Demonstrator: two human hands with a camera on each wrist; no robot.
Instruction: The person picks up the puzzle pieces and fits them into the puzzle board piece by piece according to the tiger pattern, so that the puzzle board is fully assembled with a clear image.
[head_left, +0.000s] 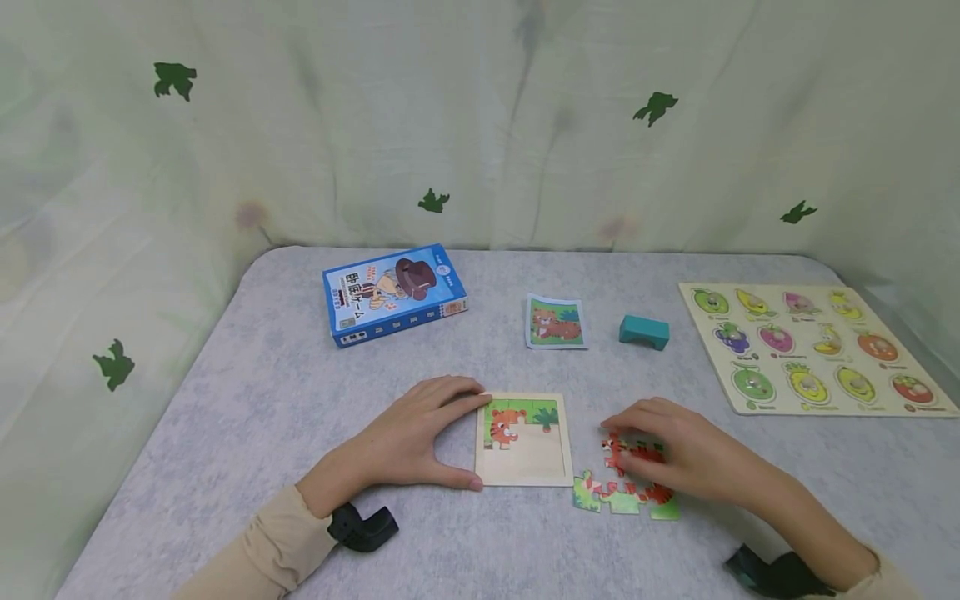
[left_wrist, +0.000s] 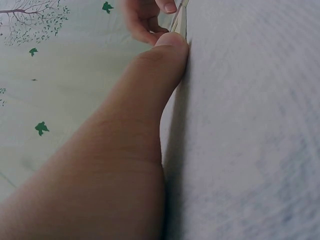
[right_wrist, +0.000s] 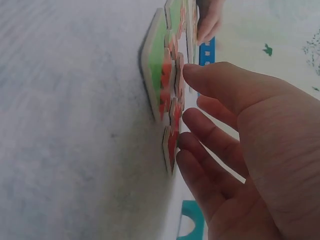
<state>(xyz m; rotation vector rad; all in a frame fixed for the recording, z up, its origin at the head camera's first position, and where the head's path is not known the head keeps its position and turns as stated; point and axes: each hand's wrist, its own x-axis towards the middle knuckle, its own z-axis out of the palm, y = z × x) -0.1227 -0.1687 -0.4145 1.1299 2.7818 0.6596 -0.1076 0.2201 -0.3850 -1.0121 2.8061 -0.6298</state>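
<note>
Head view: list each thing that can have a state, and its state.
Puzzle tray, partly filled
Loose puzzle pieces, outside the tray
Blue box, closed
Picture card, lying face up
Teal block, untouched
Fruit board, lying face up
Left hand, touching the tray
Right hand, over the loose pieces

The puzzle tray [head_left: 532,462] I'm touching looks like smooth, matt bare wood, and my puzzle pieces [right_wrist: 157,60] show raw, woody edges beneath smooth printed faces. My sleeve [head_left: 262,542] is matt cloth; the curtain [head_left: 480,108], creased cloth. I see a matt, faintly rough tabletop [head_left: 262,400] and a smooth printed card game box [head_left: 397,292].
</note>
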